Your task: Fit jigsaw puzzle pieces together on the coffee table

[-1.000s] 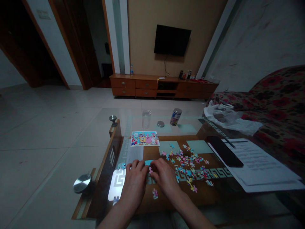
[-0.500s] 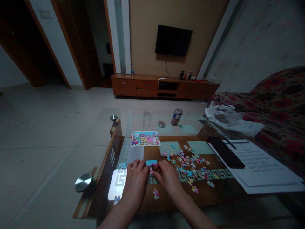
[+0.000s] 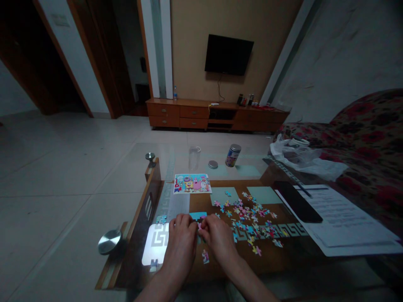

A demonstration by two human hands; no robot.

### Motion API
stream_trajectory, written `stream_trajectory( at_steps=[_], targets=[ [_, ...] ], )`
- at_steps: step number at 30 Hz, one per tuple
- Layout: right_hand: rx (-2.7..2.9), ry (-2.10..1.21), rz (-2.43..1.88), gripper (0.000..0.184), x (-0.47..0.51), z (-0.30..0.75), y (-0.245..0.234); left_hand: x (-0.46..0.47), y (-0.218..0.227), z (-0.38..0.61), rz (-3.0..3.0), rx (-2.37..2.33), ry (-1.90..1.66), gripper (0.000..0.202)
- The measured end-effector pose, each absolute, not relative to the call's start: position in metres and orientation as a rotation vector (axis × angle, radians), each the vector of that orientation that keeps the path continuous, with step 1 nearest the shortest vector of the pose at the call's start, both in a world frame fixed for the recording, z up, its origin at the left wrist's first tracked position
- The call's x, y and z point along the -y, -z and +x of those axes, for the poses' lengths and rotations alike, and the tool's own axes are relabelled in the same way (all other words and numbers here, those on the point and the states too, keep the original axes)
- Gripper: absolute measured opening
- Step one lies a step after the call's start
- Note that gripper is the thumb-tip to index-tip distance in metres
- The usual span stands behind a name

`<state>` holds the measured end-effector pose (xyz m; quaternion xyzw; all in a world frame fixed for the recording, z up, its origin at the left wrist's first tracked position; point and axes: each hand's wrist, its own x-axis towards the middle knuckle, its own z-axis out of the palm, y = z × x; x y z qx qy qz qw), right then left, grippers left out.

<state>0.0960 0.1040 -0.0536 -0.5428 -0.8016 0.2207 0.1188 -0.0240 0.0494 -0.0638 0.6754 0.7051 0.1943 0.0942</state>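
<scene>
My left hand [image 3: 181, 237] rests on the glass table with its fingers curled together at the edge of a small joined jigsaw section [image 3: 197, 215], blue on top with pink below. Close beside it, my right hand [image 3: 219, 238] pinches a pink jigsaw piece [image 3: 199, 225] against that section; the fingers hide part of it. Just below the hands lies a loose jigsaw piece [image 3: 205, 256]. To the right spreads a pile of loose jigsaw pieces [image 3: 248, 214]. Behind the hands lies the picture card [image 3: 192, 183] with cartoon figures.
Farther back stand a clear glass [image 3: 194, 157], a round lid [image 3: 213, 164] and a printed can [image 3: 233, 155]. On the right are a dark phone [image 3: 297, 202], a pen and paper sheets [image 3: 352, 222], with a plastic bag [image 3: 308, 161] behind. More pieces [image 3: 161, 219] lie left.
My hands have shifted slightly, the right fingers curling in closer to the left ones at the joined section. The loose pieces look the same.
</scene>
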Motion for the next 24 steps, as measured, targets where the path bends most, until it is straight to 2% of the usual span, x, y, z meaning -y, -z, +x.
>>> stream_trajectory(
  at_steps=[8,24],
  targets=[
    [2.316,-0.683,-1.500,0.012,-0.102,0.098,0.053,-0.053,0.059,-0.023,1.871,-2.132,-0.618,0.018],
    [2.225,-0.788,-1.245,0.021,-0.101,0.101,0.064,-0.066,0.066,-0.027,1.624,-1.959,-0.860,0.018]
  ],
)
